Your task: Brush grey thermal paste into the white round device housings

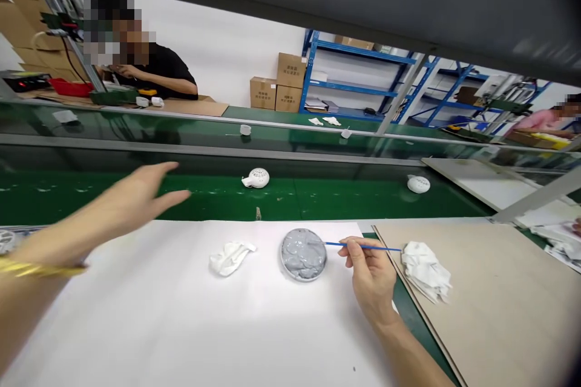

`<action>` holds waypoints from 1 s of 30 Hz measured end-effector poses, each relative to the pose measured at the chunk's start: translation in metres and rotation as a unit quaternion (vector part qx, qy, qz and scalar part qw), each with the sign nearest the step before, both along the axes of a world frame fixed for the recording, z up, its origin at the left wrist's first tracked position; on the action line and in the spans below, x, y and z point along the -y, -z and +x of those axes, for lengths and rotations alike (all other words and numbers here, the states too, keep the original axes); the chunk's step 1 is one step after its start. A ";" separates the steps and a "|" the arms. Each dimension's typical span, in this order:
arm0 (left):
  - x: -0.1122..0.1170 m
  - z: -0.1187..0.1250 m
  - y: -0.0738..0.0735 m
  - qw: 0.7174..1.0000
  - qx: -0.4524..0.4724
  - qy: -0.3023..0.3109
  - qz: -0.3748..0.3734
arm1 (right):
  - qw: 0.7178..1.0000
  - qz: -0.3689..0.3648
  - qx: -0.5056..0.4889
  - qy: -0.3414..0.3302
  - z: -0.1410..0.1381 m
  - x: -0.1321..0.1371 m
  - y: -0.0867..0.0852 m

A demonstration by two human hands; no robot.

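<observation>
- White paper [158,314] lies before me;
- my left hand [138,196] is over the green belt [318,199], thumb and fingers spread;
- my right hand [373,278] pinches a brush [336,244], just right of a round dish [304,280];
- the dish holds grey paste [302,260];
- the brush's tip is at the paste

The right hand [372,281] (at its fingertips) partly hides the blue brush [334,244]

Gap between left tissue [229,259] and dish [297,279], brush [334,244] over right rim
</observation>
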State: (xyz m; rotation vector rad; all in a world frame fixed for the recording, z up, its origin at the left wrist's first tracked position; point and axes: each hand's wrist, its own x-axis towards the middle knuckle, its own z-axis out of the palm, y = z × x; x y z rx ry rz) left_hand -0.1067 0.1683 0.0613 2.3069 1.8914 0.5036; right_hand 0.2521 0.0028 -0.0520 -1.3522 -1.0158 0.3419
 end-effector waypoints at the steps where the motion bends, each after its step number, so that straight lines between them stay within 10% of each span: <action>1: -0.011 0.023 0.009 0.999 -0.013 0.037 -0.017 | 1.000 0.005 0.006 -0.006 0.000 0.000 0.002; 6: -0.056 0.122 0.045 0.991 -0.045 0.119 -0.035 | 0.999 0.048 0.009 -0.024 0.001 -0.001 0.008; 11: -0.086 0.160 0.064 0.989 -0.080 0.112 -0.050 | 0.999 0.036 0.007 -0.039 0.001 -0.002 0.009; 22: -0.111 0.120 0.070 0.990 -0.064 0.068 -0.103 | 0.998 0.018 -0.045 -0.045 -0.005 -0.001 0.003; 30: -0.073 0.080 0.044 0.995 0.087 0.011 -0.046 | 0.985 -0.002 -0.172 -0.019 -0.004 -0.006 0.002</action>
